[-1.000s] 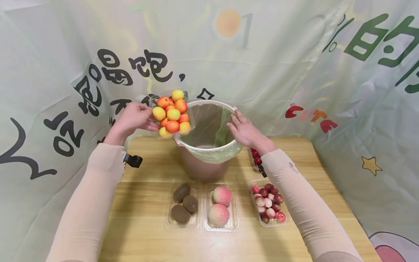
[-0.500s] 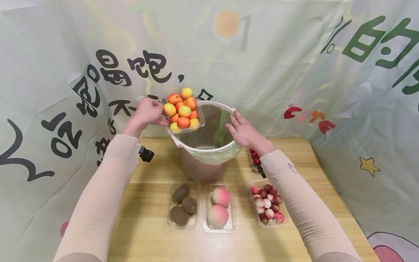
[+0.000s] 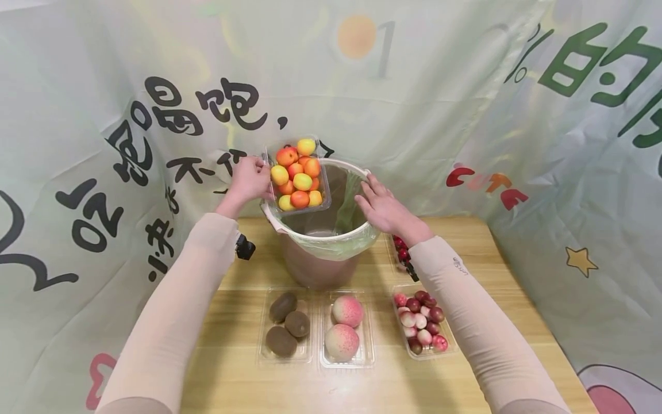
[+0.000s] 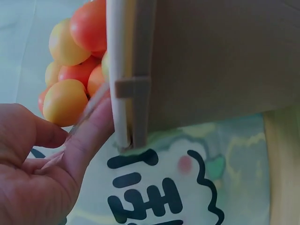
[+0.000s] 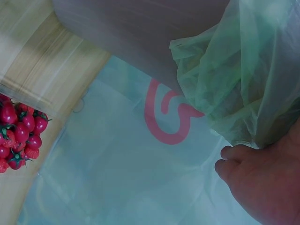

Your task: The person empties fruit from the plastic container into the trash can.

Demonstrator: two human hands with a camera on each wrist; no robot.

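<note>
My left hand (image 3: 250, 183) pinches the left edge of a clear plastic box (image 3: 327, 190) of small yellow and orange-red fruits (image 3: 302, 181). The box is tilted, partly over the left side of the mouth of a brownish bin (image 3: 320, 271). In the left wrist view, the thumb and fingers of the left hand (image 4: 47, 168) meet at the box edge, and the bin hides part of the fruits. A pale green bag (image 3: 333, 250) lines the bin and folds over its white rim. The right hand (image 3: 385, 210) rests on the bin's right rim with its fingers extended.
In front of the bin stand clear boxes of brown kiwis (image 3: 296, 324), two pink-white peaches (image 3: 342, 342), and red and whitish small fruits (image 3: 421, 321). A box of red cherry-tomato-like fruits (image 5: 21, 131) is right of the bin. Printed cloth walls (image 3: 429, 115) surround the wooden table (image 3: 243, 368).
My left hand has carried the fruit box rightward, from beside the bin to partly over its mouth. The right hand has stayed on the rim.
</note>
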